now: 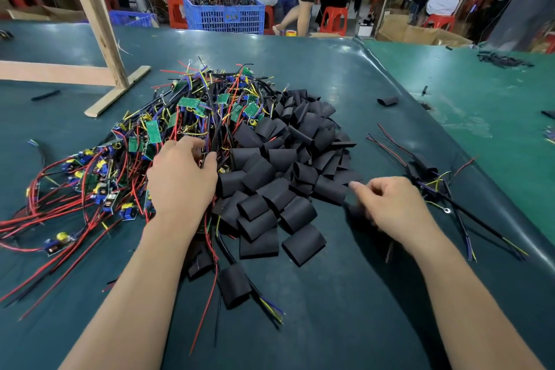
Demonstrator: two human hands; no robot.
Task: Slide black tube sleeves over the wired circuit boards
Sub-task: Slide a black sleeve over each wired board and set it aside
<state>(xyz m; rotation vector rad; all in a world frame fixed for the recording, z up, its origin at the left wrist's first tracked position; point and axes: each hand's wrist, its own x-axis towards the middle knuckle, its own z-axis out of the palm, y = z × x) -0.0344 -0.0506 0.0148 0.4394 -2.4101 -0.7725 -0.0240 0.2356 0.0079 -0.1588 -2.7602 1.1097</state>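
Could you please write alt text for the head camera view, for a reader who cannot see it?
A person's left hand reaches into a tangled heap of green wired circuit boards, while the right hand touches the edge of a pile of short black tube sleeves on a dark green table mat. One sleeved board lies nearer the person.

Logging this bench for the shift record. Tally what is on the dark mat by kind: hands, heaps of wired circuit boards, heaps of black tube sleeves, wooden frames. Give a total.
Hands: 2 (left hand, right hand)
Heap of wired circuit boards: 1
Heap of black tube sleeves: 1
Wooden frame: 1
Total: 5
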